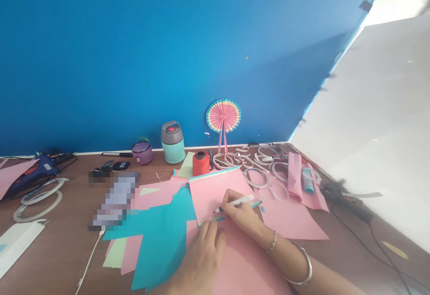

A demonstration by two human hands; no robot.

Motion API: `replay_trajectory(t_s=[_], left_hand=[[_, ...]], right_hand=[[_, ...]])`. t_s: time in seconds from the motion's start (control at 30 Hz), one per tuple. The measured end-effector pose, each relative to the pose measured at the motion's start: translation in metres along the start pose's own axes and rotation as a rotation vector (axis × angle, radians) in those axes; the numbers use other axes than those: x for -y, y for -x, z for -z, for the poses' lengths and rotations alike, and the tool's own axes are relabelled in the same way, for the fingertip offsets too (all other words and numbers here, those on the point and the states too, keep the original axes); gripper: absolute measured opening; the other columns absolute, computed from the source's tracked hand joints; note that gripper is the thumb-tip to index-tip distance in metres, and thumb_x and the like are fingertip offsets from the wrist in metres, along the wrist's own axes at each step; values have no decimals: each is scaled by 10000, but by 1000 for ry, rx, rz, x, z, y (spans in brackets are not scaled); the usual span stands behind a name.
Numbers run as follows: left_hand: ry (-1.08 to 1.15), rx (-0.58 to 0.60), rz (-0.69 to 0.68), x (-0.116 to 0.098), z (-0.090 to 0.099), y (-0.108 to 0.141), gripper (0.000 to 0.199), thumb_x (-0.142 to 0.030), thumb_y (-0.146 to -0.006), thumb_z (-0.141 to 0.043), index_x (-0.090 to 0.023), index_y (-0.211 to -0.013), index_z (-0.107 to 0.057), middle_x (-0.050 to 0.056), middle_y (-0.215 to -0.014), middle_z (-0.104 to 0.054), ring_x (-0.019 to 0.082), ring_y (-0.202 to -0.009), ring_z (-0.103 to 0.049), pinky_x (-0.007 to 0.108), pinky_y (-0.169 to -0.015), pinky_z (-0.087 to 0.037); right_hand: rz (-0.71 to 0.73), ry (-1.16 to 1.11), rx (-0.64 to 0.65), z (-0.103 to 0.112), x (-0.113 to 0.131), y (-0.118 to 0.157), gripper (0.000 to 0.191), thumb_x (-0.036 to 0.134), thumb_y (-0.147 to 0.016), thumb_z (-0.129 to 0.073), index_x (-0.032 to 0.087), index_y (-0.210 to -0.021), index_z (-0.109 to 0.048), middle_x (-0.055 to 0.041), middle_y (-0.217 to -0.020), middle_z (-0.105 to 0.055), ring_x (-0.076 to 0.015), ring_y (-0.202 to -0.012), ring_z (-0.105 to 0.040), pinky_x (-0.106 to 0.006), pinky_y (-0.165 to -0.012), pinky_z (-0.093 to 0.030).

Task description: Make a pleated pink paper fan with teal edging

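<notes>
My right hand [242, 214] is closed around a white marker [242, 200], its dark tip down near the pink paper. My left hand [204, 250] rests on the paper's lower part with fingers stretched out, holding nothing. Under both hands lies the pink paper sheet [218, 192], with a blue edge and a row of small marks along its top. A second narrow strip with blue and small marks [255, 203] shows by my right hand, partly hidden. Blue paper [161, 241] lies just left of my left hand.
Behind the paper stand a red thread spool [200, 165], a turquoise flask [173, 145], a purple cup [142, 152] and a pleated paper fan [223, 117]. Tape rings [255, 178] and a glue stick [307, 181] lie right. A blurred phone-like object [116, 198] and glue gun [36, 169] sit left.
</notes>
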State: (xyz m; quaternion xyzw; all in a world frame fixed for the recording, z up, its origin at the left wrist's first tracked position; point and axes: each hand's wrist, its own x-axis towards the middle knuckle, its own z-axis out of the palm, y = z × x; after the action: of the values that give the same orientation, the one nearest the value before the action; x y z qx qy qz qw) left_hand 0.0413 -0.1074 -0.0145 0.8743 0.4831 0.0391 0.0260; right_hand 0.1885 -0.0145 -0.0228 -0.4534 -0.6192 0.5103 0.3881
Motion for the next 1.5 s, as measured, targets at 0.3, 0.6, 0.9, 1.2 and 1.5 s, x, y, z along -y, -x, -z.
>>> replay_trajectory(t_s=[0.3, 0.6, 0.9, 1.2, 1.5], left_hand=[[-173, -32, -22, 0, -9, -1, 225, -82, -810, -473, -95, -1004, -587, 111, -917, -592, 238, -837, -508, 379, -748, -439], [-152, -40, 26, -2, -6, -2, 222, -72, -816, -457, -104, -972, -611, 118, -926, -628, 241, -874, -532, 370, -766, -451], [-179, -82, 19, -1, -16, 4, 288, -95, -823, -446, -86, -1076, -584, 152, -1058, -606, 237, -906, -569, 336, -771, -477], [-152, 25, -16, -4, -7, 3, 239, -83, -824, -424, -90, -978, -607, 139, -890, -625, 260, -891, -589, 392, -804, -505], [-101, 47, -2, -4, -3, 3, 242, -73, -836, -433, -91, -996, -612, 124, -886, -631, 237, -892, -583, 418, -897, -471]], right_hand=[[60, 50, -23, 1, 18, 8, 83, 179, -659, -493, 199, -592, -447, 45, -557, -466, -99, -533, -398, -222, -504, -344], [175, -12, -261, 10, 12, 9, 113, 211, -732, -489, 212, -622, -464, 35, -565, -482, -118, -542, -431, -240, -519, -359], [-8, 9, 111, -3, 8, 5, 85, 137, -614, -485, 188, -579, -429, 62, -540, -413, -83, -516, -368, -213, -492, -302], [-23, 54, 103, -3, 8, 6, 84, 136, -598, -473, 194, -592, -412, 61, -537, -433, -86, -522, -388, -207, -493, -324], [-20, 85, 111, -2, 10, 8, 86, 138, -562, -447, 197, -567, -385, 72, -520, -354, -74, -501, -283, -210, -456, -223]])
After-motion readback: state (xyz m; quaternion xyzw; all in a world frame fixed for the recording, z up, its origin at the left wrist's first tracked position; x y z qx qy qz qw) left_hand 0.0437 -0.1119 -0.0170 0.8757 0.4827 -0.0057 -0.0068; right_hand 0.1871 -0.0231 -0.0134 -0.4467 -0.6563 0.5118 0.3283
